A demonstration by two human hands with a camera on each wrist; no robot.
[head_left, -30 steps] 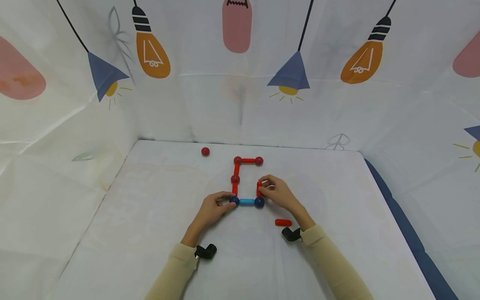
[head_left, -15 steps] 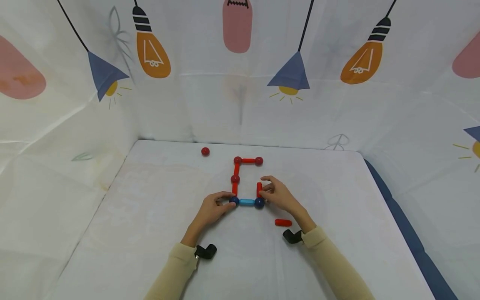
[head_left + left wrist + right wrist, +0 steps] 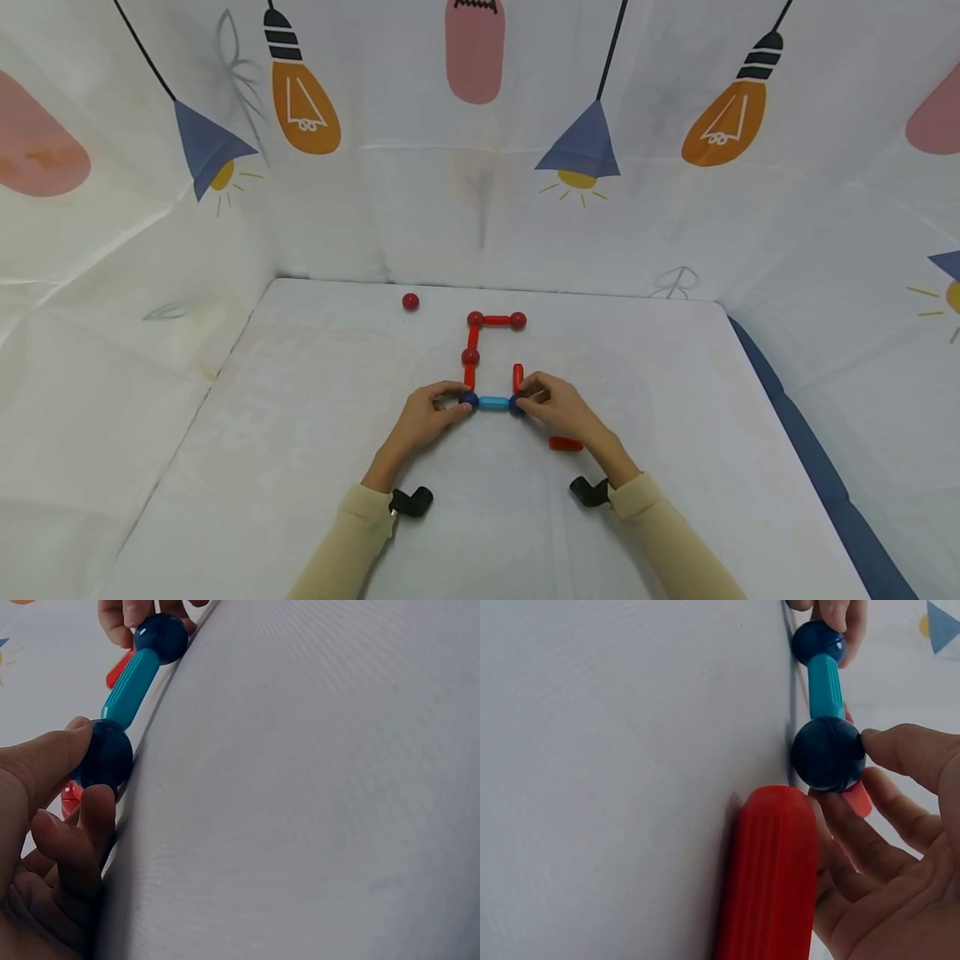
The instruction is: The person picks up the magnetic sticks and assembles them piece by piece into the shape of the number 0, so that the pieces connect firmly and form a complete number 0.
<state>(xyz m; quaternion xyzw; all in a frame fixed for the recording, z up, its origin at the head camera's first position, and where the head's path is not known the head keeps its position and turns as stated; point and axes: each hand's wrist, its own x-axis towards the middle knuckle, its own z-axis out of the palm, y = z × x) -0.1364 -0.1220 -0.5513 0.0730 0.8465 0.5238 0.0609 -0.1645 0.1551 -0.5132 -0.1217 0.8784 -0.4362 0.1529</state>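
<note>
My left hand (image 3: pixel 426 417) pinches the left dark blue ball (image 3: pixel 106 755) between thumb and fingers. At the other end of a light blue rod (image 3: pixel 493 403), my right hand (image 3: pixel 561 407) grips the right dark blue ball (image 3: pixel 829 754). A red rod (image 3: pixel 518 377) points away from that right ball toward the back. From the left ball, a chain of red rods and red balls runs back, through a middle red ball (image 3: pixel 470 357) to a corner ball (image 3: pixel 476 319), then turns right to an end ball (image 3: pixel 518 320).
A loose red rod (image 3: pixel 566 444) lies beside the right wrist, large in the right wrist view. One loose red ball (image 3: pixel 410 302) sits near the back edge of the white table (image 3: pixel 300 433). A printed cloth (image 3: pixel 420 208) hangs behind the table.
My right hand has slid from the upright red rod down to the right dark blue ball and now grips it. The left hand has stayed on its ball.
</note>
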